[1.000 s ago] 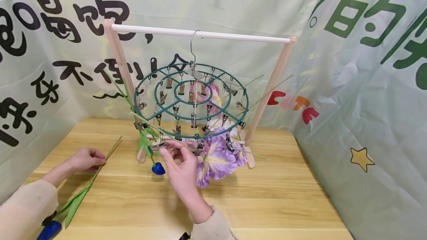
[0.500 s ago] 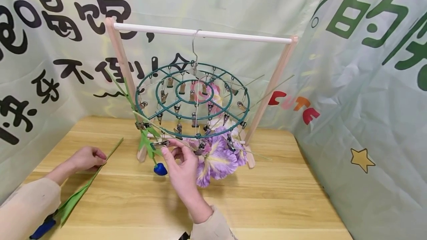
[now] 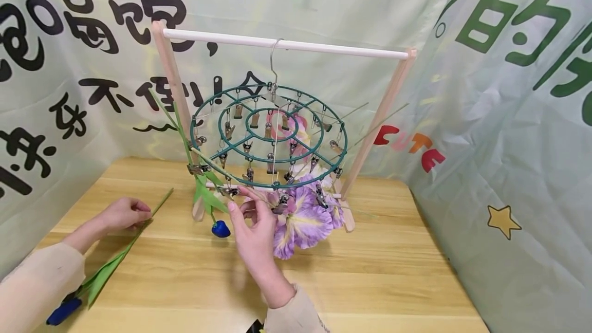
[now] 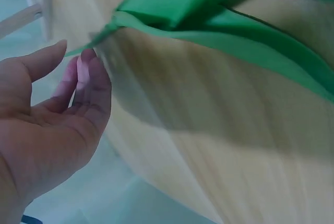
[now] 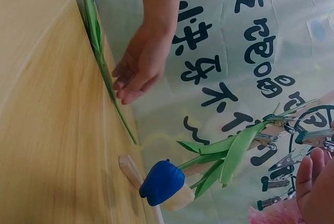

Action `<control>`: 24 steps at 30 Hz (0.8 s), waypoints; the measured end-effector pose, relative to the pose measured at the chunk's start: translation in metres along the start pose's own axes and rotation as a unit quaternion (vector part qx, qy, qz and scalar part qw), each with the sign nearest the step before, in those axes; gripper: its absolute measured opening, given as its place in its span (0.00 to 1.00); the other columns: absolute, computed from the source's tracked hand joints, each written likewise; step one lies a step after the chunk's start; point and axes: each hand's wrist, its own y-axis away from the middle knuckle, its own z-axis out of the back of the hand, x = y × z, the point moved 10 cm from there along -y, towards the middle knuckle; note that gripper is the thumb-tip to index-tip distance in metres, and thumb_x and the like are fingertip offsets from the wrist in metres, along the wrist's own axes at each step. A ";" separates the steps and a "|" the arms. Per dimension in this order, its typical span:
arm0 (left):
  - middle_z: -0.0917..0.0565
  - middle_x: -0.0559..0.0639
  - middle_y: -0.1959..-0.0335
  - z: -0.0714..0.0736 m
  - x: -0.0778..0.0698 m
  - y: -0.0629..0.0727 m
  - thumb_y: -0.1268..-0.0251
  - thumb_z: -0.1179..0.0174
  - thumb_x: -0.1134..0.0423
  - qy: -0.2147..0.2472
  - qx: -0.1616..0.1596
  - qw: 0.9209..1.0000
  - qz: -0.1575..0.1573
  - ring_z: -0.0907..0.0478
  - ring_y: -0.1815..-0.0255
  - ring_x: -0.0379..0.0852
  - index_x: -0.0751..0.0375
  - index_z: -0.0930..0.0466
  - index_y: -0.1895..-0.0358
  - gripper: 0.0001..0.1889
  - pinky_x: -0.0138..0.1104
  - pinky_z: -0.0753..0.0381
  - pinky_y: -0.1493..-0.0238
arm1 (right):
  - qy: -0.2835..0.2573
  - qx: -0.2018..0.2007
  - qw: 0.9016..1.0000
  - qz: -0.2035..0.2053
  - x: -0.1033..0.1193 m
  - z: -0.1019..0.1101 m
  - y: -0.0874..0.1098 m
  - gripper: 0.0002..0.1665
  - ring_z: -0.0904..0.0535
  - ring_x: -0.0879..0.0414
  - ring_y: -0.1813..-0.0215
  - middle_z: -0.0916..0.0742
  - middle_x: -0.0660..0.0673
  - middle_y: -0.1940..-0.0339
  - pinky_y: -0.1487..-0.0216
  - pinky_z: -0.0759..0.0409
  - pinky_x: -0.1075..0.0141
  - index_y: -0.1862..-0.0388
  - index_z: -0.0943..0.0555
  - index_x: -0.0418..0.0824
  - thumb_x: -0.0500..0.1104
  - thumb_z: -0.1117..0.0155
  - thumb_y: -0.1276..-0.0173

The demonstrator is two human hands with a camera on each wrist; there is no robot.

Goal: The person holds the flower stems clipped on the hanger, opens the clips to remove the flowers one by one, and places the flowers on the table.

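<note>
In the head view my left hand (image 3: 126, 214) hovers by the stem of a blue tulip (image 3: 110, 271) lying on the table. In the left wrist view a gap shows between its thumb and loosely bent fingers, near the green stem. With its thumb and index finger my right hand (image 3: 254, 220) pinches a small metal clip (image 3: 231, 192) at the front left rim of the round green clip hanger (image 3: 259, 187). Beside that clip, another blue tulip (image 3: 220, 228) hangs head-down from the hanger; its blue bloom (image 5: 163, 183) is large in the right wrist view.
The hanger hooks over the white rod (image 3: 222, 38) of a wooden stand. Several empty clips dangle from its rings. Purple flowers (image 3: 302, 222) hang at its right front, with long stems sticking out. Printed cloth (image 3: 522, 168) encloses the wooden table (image 3: 370, 287).
The clip in my right hand has turned slightly and sits a little higher. The lying tulip's bloom has shifted slightly left. The head view has moved a little.
</note>
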 end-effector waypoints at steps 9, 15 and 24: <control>0.17 0.68 0.51 0.016 -0.048 0.007 0.17 0.46 0.56 0.013 -0.050 0.997 -0.053 0.18 0.56 0.49 0.80 0.30 0.35 0.26 0.39 0.15 0.62 | -0.009 -0.008 1.000 -0.010 0.000 0.000 0.001 0.23 0.24 0.60 0.58 0.17 0.39 0.42 0.58 0.20 0.71 0.35 0.22 0.37 0.34 0.32 0.28; 0.20 0.70 0.42 0.028 -0.089 0.021 0.16 0.48 0.51 0.040 -0.116 0.988 -0.095 0.21 0.56 0.32 0.75 0.31 0.31 0.28 0.33 0.15 0.58 | -0.010 -0.042 0.999 0.013 0.004 0.005 0.002 0.20 0.24 0.59 0.58 0.18 0.32 0.48 0.57 0.20 0.71 0.39 0.22 0.32 0.31 0.33 0.29; 0.18 0.30 0.49 0.040 -0.134 0.045 0.18 0.44 0.54 0.201 -0.237 0.939 -0.147 0.21 0.53 0.27 0.67 0.30 0.31 0.25 0.20 0.21 0.55 | -0.041 -0.046 0.997 0.038 0.016 0.003 0.008 0.11 0.21 0.58 0.56 0.17 0.30 0.55 0.54 0.18 0.70 0.50 0.22 0.25 0.27 0.36 0.29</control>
